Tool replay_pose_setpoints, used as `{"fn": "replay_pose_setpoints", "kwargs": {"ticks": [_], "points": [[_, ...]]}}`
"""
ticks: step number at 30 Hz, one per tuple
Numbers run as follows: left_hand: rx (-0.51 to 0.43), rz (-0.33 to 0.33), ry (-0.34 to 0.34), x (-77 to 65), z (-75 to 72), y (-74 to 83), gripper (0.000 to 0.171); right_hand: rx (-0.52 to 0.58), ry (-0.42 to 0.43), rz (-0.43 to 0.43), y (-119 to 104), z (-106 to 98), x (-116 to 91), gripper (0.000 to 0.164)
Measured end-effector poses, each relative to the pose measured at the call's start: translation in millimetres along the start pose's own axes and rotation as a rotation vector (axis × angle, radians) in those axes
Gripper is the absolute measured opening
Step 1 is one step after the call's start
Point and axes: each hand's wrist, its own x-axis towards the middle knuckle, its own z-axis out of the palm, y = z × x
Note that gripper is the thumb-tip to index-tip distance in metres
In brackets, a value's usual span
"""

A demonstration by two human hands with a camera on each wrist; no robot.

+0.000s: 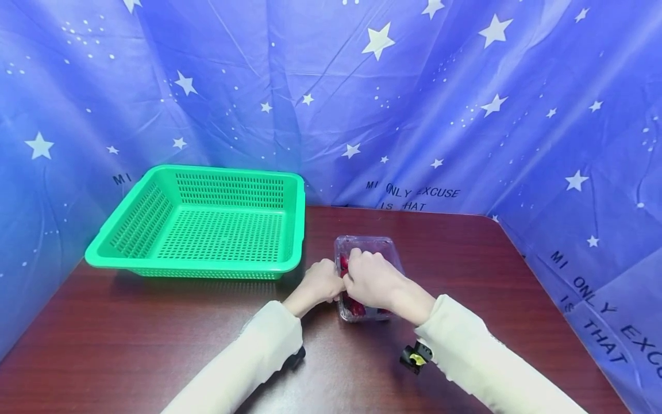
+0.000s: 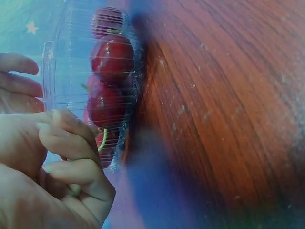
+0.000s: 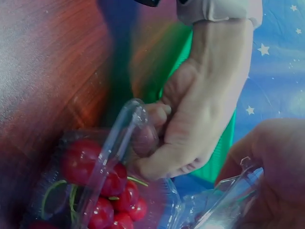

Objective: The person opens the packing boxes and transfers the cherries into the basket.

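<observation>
A clear plastic box (image 1: 380,244) of red cherries (image 2: 113,59) lies on the table, right of centre in the head view. At the box's left edge, my left hand (image 1: 320,280) pinches the rim, its other fingers curled. My right hand (image 1: 376,280) reaches over the box and grips a clear plastic edge that looks like the lid (image 3: 228,193). Green stems (image 3: 72,198) show among the cherries in the right wrist view. The right fingertips are partly hidden, and my hands cover part of the fruit.
To the left stands a green plastic basket (image 1: 193,263) with slotted walls and nothing in it. The dark red wooden table (image 1: 465,264) reaches back to a blue star-printed curtain (image 1: 320,132), which also runs along both sides.
</observation>
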Motion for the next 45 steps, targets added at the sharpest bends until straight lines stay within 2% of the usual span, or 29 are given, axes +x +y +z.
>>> {"fn": "replay_pose_setpoints", "kwargs": {"ticks": [3,11,16,22,24,32,39,41,45], "points": [[-0.009,-0.001,-0.001,0.4,1.6,-1.3,0.030,0.016,-0.035,0.004,2.7,-4.5,0.4,0.023],[-0.027,-0.005,0.006,1.9,3.1,1.4,0.032,0.090,-0.151,0.131,11.7,-17.8,4.2,0.023],[-0.049,-0.009,0.009,4.3,2.9,1.1,0.034,0.119,-0.159,0.118,18.4,-25.5,1.0,0.024],[-0.099,-0.058,0.014,8.6,-1.2,-2.0,0.032,0.176,-0.174,0.160,25.7,-38.2,-6.6,0.024],[-0.098,-0.055,0.014,9.3,-2.0,-2.3,0.031,0.173,-0.179,0.177,26.7,-41.4,-9.0,0.025],[-0.064,-0.057,0.030,10.0,1.1,-2.4,0.030,0.053,-0.054,0.236,27.6,-48.4,-15.3,0.023],[-0.066,-0.064,0.030,9.9,2.8,-0.4,0.029,-0.063,0.063,0.313,33.7,-53.3,-29.5,0.018],[-0.065,-0.070,0.032,10.3,3.7,-0.4,0.030,-0.081,0.072,0.343,37.7,-55.9,-33.9,0.019],[-0.068,-0.088,0.033,10.7,4.9,-0.9,0.032,-0.109,0.036,0.408,49.7,-61.4,-41.5,0.021]]}}
